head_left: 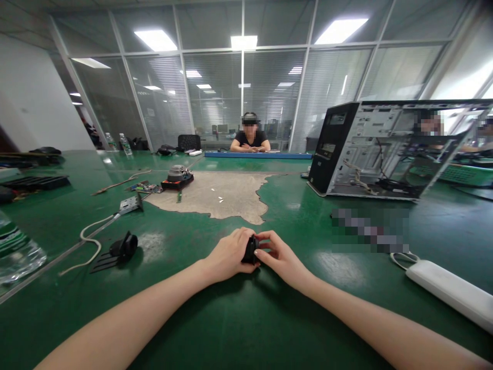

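A small black part (pixel 251 250), its kind hard to make out, is held just above the green table between my two hands. My left hand (pixel 231 252) wraps round its left side, with the thumb beneath. From the right, the fingers and thumb of my right hand (pixel 280 255) pinch its edge. To the left lies another black piece with a round end and long prongs (pixel 125 247). Much of the held part is hidden by my fingers.
An open computer case (pixel 346 154) stands at the right. A white power strip (pixel 449 288) lies at the lower right, a water bottle (pixel 17 246) at the left. Beyond a bare patch (pixel 234 192) in the green surface, a person (pixel 250 136) sits opposite. A heatsink fan (pixel 177 176) rests left of centre.
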A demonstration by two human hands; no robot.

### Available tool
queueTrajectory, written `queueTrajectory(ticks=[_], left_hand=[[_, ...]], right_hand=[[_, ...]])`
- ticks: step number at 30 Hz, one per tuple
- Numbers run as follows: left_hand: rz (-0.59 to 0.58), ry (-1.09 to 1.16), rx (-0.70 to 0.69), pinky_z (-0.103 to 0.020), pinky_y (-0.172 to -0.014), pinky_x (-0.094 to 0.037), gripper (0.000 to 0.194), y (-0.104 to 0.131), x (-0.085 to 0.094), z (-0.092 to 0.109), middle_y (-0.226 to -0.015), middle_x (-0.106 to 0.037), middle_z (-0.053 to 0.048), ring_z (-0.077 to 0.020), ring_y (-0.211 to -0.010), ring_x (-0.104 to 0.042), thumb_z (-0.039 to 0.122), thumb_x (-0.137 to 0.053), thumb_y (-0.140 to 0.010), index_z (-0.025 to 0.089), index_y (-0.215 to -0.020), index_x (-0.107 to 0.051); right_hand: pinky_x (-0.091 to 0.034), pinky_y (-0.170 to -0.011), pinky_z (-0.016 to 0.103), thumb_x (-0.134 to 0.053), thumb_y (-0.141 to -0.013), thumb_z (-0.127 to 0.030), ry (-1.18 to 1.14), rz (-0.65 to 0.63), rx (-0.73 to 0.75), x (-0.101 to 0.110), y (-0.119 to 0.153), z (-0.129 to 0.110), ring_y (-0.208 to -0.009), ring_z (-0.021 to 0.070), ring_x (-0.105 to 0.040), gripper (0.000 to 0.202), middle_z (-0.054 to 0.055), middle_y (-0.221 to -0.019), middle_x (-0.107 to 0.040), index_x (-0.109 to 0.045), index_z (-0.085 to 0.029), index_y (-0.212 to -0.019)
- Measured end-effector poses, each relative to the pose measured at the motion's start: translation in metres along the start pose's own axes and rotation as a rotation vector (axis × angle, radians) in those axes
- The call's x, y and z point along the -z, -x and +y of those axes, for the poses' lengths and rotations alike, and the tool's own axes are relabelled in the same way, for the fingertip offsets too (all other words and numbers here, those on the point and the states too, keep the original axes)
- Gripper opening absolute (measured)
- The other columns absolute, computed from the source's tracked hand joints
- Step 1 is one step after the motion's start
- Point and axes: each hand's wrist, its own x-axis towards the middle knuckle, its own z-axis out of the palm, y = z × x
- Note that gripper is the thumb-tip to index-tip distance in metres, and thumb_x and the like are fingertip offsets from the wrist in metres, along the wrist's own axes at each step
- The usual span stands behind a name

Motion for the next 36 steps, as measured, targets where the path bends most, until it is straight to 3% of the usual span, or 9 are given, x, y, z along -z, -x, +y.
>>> queueTrajectory(ticks=[4,9,17,20,25,30,36], left_hand=[[-0.003,-0.002,-0.002,-0.037,-0.076,-0.044,0.054,0.0002,-0.0003,-0.0008,-0.103,-0.048,-0.006,-0.0235,-0.095,-0.049,0.032,-0.062,-0.064,0.02,-0.108,-0.033],[-0.004,0.018,-0.001,-0.037,-0.077,-0.043,0.053,0.0001,-0.0002,-0.0004,-0.102,-0.048,-0.006,-0.0231,-0.095,-0.048,0.031,-0.061,-0.064,0.021,-0.107,-0.033],[0.0,0.006,0.008,-0.037,-0.076,-0.044,0.051,0.0005,-0.0008,-0.0002,-0.101,-0.048,-0.006,-0.0229,-0.092,-0.049,0.034,-0.06,-0.067,0.02,-0.108,-0.033],[-0.006,-0.006,0.008,-0.036,-0.075,-0.044,0.053,0.0006,-0.0004,-0.0005,-0.1,-0.048,-0.006,-0.0224,-0.09,-0.049,0.033,-0.061,-0.065,0.019,-0.108,-0.033],[-0.002,-0.009,-0.003,-0.035,-0.075,-0.044,0.052,0.0009,-0.0006,-0.0012,-0.1,-0.048,-0.006,-0.0221,-0.091,-0.049,0.034,-0.06,-0.066,0.018,-0.108,-0.032],[0.001,-0.001,-0.001,-0.036,-0.075,-0.044,0.051,0.0013,-0.0007,-0.0012,-0.099,-0.048,-0.006,-0.0224,-0.091,-0.049,0.035,-0.059,-0.067,0.019,-0.108,-0.032],[-0.001,0.002,0.008,-0.036,-0.074,-0.044,0.053,0.0013,-0.0007,-0.0014,-0.099,-0.047,-0.006,-0.0223,-0.09,-0.049,0.032,-0.06,-0.066,0.02,-0.108,-0.032]], right_hand=[[-0.05,-0.068,0.029,-0.052,-0.077,-0.024,0.019,-0.044,0.003,0.0006,0.0018,0.0,-0.083,0.0144,-0.056,0.024,0.003,-0.09,-0.053,-0.044,-0.021,-0.1],[-0.049,-0.069,0.027,-0.053,-0.076,-0.023,0.126,0.041,0.127,0.0015,0.0045,-0.0041,-0.093,0.0164,-0.052,0.013,0.004,-0.1,-0.049,-0.05,-0.02,-0.088],[-0.05,-0.068,0.029,-0.052,-0.077,-0.025,0.024,-0.028,-0.039,0.0007,0.0007,0.0012,-0.083,0.0145,-0.056,0.024,0.003,-0.09,-0.055,-0.044,-0.02,-0.099],[-0.05,-0.068,0.029,-0.051,-0.078,-0.024,0.048,-0.054,-0.001,0.0009,0.0023,-0.0015,-0.083,0.0145,-0.056,0.02,0.002,-0.089,-0.055,-0.046,-0.02,-0.097],[-0.05,-0.068,0.028,-0.051,-0.078,-0.024,0.112,0.025,0.089,-0.0007,0.0032,-0.0056,-0.088,0.0155,-0.054,0.015,0.004,-0.096,-0.051,-0.049,-0.02,-0.093],[-0.051,-0.067,0.027,-0.051,-0.078,-0.024,0.081,0.006,0.032,-0.0014,0.0013,-0.0007,-0.093,0.0167,-0.053,0.021,0.005,-0.097,-0.051,-0.046,-0.021,-0.099],[-0.051,-0.069,0.03,-0.049,-0.079,-0.023,0.068,-0.055,0.002,0.0001,0.003,0.0002,-0.083,0.0148,-0.056,0.023,0.003,-0.091,-0.054,-0.044,-0.021,-0.101]])
